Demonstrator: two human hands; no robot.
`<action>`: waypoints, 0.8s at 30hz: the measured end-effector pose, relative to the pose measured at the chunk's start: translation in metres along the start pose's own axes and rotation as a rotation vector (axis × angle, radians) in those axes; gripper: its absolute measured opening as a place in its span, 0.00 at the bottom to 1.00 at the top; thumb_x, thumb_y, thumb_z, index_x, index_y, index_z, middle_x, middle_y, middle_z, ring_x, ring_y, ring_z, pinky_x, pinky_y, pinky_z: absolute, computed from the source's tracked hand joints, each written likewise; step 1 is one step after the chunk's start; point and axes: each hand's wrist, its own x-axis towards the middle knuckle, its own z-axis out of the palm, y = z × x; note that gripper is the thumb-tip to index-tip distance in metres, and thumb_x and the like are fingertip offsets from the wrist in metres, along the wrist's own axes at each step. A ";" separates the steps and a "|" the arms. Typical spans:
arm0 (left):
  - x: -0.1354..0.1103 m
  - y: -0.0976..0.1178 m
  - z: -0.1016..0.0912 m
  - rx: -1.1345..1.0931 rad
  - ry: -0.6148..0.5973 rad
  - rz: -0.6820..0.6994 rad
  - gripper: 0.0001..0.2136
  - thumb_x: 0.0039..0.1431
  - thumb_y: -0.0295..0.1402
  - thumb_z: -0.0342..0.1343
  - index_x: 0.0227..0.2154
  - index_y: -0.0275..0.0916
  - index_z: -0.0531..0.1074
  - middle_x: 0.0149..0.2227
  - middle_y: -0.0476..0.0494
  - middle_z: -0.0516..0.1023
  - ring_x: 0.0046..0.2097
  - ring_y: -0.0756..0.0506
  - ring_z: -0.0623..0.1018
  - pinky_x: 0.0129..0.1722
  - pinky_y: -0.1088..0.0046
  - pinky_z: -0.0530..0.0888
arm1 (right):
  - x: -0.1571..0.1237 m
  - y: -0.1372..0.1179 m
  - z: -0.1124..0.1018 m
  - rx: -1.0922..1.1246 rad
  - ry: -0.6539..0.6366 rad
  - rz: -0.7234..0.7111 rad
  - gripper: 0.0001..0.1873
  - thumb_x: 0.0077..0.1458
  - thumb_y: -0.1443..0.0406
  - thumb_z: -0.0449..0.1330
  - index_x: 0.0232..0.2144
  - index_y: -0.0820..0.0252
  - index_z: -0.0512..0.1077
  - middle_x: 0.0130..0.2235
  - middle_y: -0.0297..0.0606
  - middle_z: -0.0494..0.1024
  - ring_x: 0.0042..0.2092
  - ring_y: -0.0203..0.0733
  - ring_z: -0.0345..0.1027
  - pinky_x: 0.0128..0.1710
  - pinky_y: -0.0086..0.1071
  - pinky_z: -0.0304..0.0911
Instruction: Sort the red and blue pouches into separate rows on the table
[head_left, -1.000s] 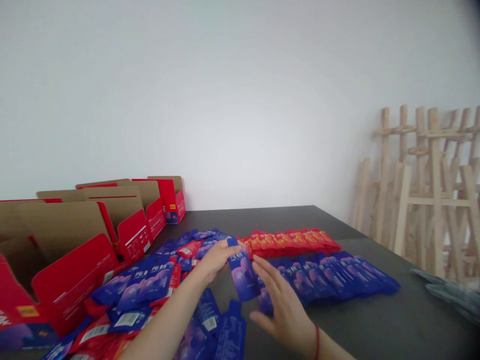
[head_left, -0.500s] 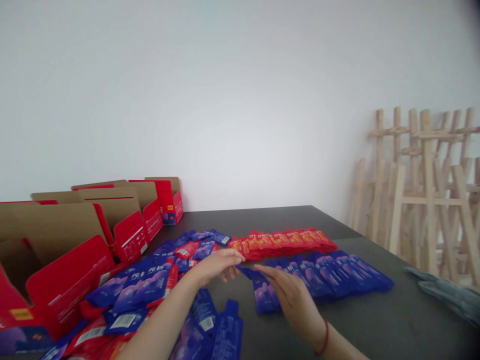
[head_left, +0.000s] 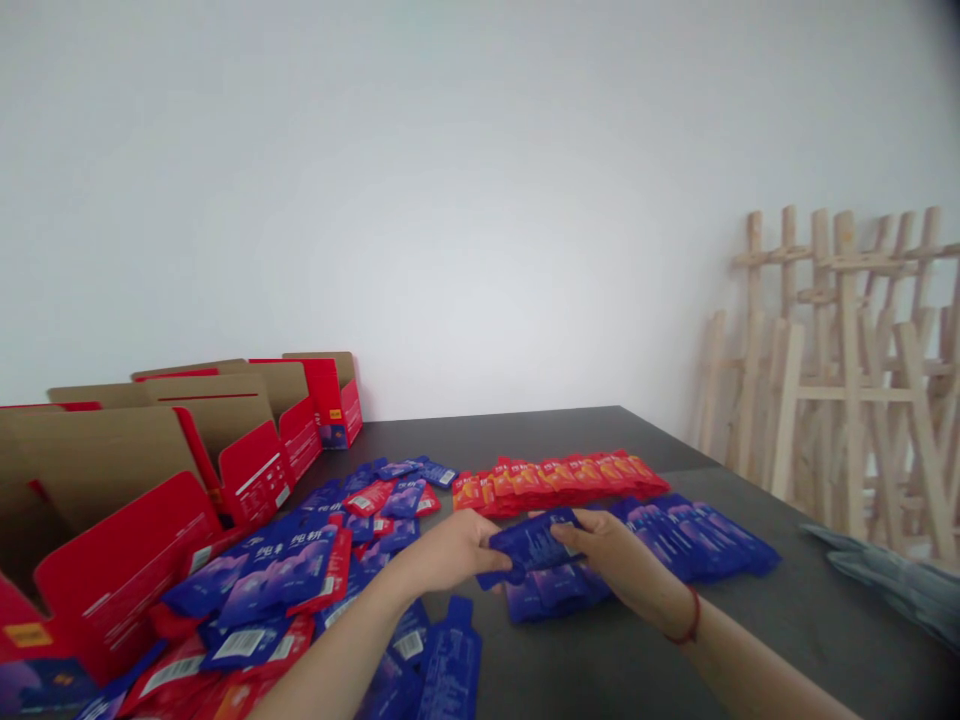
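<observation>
A blue pouch point(head_left: 534, 540) is stretched between my hands, its back side with small print facing me. My left hand point(head_left: 457, 553) is closed on its left end, and my right hand point(head_left: 606, 550) pinches the right end. Just beneath and to the right lies an overlapping row of blue pouches point(head_left: 686, 535), partly covered by my right hand. Behind it runs a similar row of red pouches point(head_left: 562, 480). To the left of my left hand spreads a mixed heap of blue and red pouches point(head_left: 281, 570).
Several open red cardboard boxes point(head_left: 255, 470) line the left side of the dark table point(head_left: 480, 435). At the right edge lies a grey-green plastic bundle point(head_left: 885, 575). Wooden easels point(head_left: 847, 400) stand by the wall beyond the table.
Both hands are now closed on the blue pouch, which has turned to show its printed back. My right hand has moved slightly right, and its fingers have curled from flat to pinching.
</observation>
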 end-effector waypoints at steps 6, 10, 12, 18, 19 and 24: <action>0.001 -0.016 -0.010 0.029 0.019 -0.086 0.09 0.51 0.33 0.52 0.28 0.35 0.76 0.26 0.44 0.80 0.25 0.50 0.76 0.27 0.77 0.70 | -0.004 -0.015 -0.046 -0.504 0.291 -0.260 0.14 0.57 0.58 0.56 0.38 0.57 0.78 0.37 0.41 0.82 0.40 0.50 0.75 0.43 0.43 0.70; 0.004 -0.021 -0.013 0.019 0.052 -0.090 0.10 0.52 0.34 0.53 0.28 0.35 0.77 0.26 0.44 0.80 0.25 0.49 0.77 0.29 0.76 0.71 | -0.010 0.007 -0.058 -0.949 0.110 -0.491 0.20 0.60 0.69 0.50 0.51 0.54 0.72 0.53 0.40 0.75 0.54 0.45 0.68 0.56 0.41 0.62; 0.004 -0.020 -0.012 0.012 0.063 -0.092 0.10 0.52 0.35 0.54 0.28 0.35 0.77 0.26 0.44 0.80 0.26 0.49 0.77 0.29 0.76 0.71 | -0.012 0.022 -0.057 -1.121 -0.033 -0.567 0.24 0.59 0.73 0.49 0.54 0.52 0.69 0.56 0.38 0.71 0.57 0.43 0.65 0.58 0.41 0.60; 0.004 -0.020 -0.012 0.009 0.087 -0.096 0.09 0.52 0.36 0.54 0.27 0.36 0.76 0.25 0.45 0.80 0.26 0.50 0.77 0.29 0.77 0.71 | -0.012 0.057 -0.048 -1.339 -0.146 -0.640 0.26 0.58 0.75 0.51 0.56 0.52 0.66 0.57 0.42 0.70 0.59 0.46 0.62 0.58 0.44 0.60; 0.004 -0.021 -0.013 0.015 0.087 -0.097 0.09 0.52 0.36 0.54 0.27 0.36 0.76 0.25 0.45 0.80 0.26 0.50 0.77 0.29 0.77 0.71 | -0.011 0.060 -0.047 -1.348 -0.146 -0.630 0.26 0.57 0.76 0.51 0.56 0.53 0.66 0.57 0.42 0.70 0.59 0.47 0.62 0.57 0.45 0.60; -0.003 -0.024 -0.023 0.067 0.056 -0.120 0.10 0.52 0.36 0.52 0.28 0.36 0.76 0.27 0.44 0.81 0.28 0.48 0.78 0.28 0.77 0.70 | -0.018 0.062 -0.038 -1.385 -0.127 -0.517 0.23 0.56 0.71 0.54 0.55 0.56 0.68 0.56 0.45 0.71 0.57 0.50 0.64 0.58 0.48 0.58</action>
